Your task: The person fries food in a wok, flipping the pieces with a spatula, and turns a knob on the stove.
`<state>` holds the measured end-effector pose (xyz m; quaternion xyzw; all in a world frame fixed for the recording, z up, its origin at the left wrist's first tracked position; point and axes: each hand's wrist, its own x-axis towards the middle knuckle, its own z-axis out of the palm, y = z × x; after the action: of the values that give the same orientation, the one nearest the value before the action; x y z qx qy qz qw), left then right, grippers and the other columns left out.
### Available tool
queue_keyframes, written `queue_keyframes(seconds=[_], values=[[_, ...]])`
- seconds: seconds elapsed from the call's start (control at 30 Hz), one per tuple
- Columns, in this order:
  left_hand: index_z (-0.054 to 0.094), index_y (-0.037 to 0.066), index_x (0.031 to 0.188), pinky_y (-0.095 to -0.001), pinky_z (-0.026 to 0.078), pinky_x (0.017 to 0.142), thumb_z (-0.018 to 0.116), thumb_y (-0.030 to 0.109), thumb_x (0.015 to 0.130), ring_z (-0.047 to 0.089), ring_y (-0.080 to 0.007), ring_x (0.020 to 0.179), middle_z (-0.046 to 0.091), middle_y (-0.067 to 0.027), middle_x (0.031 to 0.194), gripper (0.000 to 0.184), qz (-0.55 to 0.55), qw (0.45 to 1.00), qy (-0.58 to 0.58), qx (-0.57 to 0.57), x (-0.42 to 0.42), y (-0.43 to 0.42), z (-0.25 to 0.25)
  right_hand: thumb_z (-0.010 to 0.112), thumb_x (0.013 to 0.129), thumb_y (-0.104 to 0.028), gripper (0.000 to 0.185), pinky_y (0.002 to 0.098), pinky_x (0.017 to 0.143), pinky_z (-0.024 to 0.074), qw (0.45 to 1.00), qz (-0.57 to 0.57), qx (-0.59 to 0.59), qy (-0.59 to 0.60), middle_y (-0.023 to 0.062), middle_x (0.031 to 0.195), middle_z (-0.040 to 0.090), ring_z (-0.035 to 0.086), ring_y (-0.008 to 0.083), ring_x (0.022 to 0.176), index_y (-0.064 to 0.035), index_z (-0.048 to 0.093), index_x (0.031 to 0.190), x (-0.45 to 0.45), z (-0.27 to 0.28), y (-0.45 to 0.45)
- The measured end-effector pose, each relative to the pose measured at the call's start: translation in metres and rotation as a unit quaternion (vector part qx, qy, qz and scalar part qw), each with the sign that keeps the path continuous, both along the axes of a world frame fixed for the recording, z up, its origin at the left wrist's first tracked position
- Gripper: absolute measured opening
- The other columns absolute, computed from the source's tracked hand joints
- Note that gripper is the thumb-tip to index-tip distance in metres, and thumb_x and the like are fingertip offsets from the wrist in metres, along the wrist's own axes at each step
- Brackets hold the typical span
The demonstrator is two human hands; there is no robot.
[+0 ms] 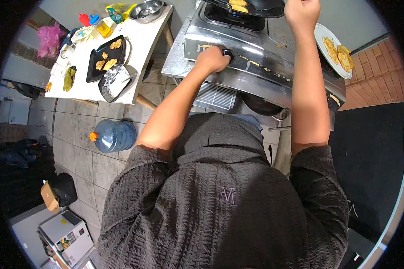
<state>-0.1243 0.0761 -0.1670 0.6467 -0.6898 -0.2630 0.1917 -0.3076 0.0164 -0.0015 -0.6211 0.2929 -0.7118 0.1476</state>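
Observation:
My left hand (212, 59) is closed around a black round knob (228, 54) on the front panel of the steel stove (260, 74). At the top edge of the view, my right hand (303, 17) is closed at the side of a black frying pan (269, 9), gripping it where its handle would be; the handle itself is hidden by the fingers. Yellow pieces of fried food (238, 5) lie in the pan, which is partly cut off by the frame. Below it is a dark burner tray (231, 20).
A white plate (348, 74) of fried pieces sits right of the stove. The white table (87, 92) on the left holds a black tray (94, 77) with food, bottles and a steel bowl (147, 10). A large water jug (115, 136) lies on the tiled floor.

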Motion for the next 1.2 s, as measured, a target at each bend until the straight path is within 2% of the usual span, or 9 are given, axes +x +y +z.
queue_keyframes(seconds=[0.3, 0.93, 1.03, 1.13, 1.2], values=[[0.071, 0.001, 0.085, -0.0415, 0.051, 0.080, 0.064, 0.041, 0.078, 0.066, -0.0371, 0.086, 0.068, -0.0233, 0.085, 0.042, 0.015, 1.000, -0.018, 0.004, -0.001, 0.000, 0.001, 0.048, 0.099, -0.011, 0.009, 0.0215, 0.064, 0.0457, 0.999, -0.021, 0.004, 0.025, 0.0063, 0.097, 0.063, 0.055, 0.0078, 0.067, -0.0031, 0.052, 0.103, 0.000, -0.003, -0.002], [0.071, 0.000, 0.090, -0.0421, 0.051, 0.080, 0.064, 0.038, 0.077, 0.066, -0.0391, 0.087, 0.067, -0.0250, 0.088, 0.041, 0.006, 1.000, -0.022, 0.003, 0.000, -0.003, 0.002, 0.048, 0.099, -0.012, 0.009, 0.0214, 0.061, 0.0481, 0.999, 0.030, 0.012, -0.019, 0.0072, 0.102, 0.063, 0.056, 0.0074, 0.065, -0.0038, 0.051, 0.103, -0.006, -0.002, -0.010], [0.070, -0.002, 0.096, -0.0419, 0.051, 0.086, 0.060, 0.037, 0.077, 0.065, -0.0388, 0.094, 0.067, -0.0255, 0.098, 0.044, -0.005, 0.999, -0.030, 0.045, 0.001, -0.001, 0.007, 0.048, 0.099, -0.012, 0.010, 0.0211, 0.060, 0.0477, 1.000, 0.012, 0.023, -0.015, 0.0071, 0.102, 0.064, 0.055, 0.0074, 0.063, -0.0037, 0.051, 0.103, -0.007, -0.002, -0.010], [0.070, -0.002, 0.095, -0.0422, 0.051, 0.084, 0.060, 0.043, 0.079, 0.066, -0.0377, 0.094, 0.067, -0.0251, 0.098, 0.048, -0.028, 0.999, -0.021, 0.015, 0.005, 0.005, 0.015, 0.049, 0.099, -0.013, 0.011, 0.0206, 0.057, 0.0456, 1.000, -0.006, 0.024, -0.006, 0.0069, 0.101, 0.064, 0.055, 0.0075, 0.063, -0.0037, 0.051, 0.103, -0.011, -0.001, -0.010], [0.071, -0.002, 0.090, -0.0418, 0.052, 0.080, 0.062, 0.050, 0.079, 0.066, -0.0375, 0.089, 0.068, -0.0241, 0.092, 0.054, -0.025, 0.998, 0.021, 0.060, 0.012, 0.005, 0.027, 0.050, 0.099, -0.014, 0.011, 0.0204, 0.056, 0.0443, 0.999, -0.022, 0.027, 0.009, 0.0068, 0.101, 0.064, 0.056, 0.0075, 0.063, -0.0037, 0.052, 0.103, -0.015, 0.004, -0.011]])
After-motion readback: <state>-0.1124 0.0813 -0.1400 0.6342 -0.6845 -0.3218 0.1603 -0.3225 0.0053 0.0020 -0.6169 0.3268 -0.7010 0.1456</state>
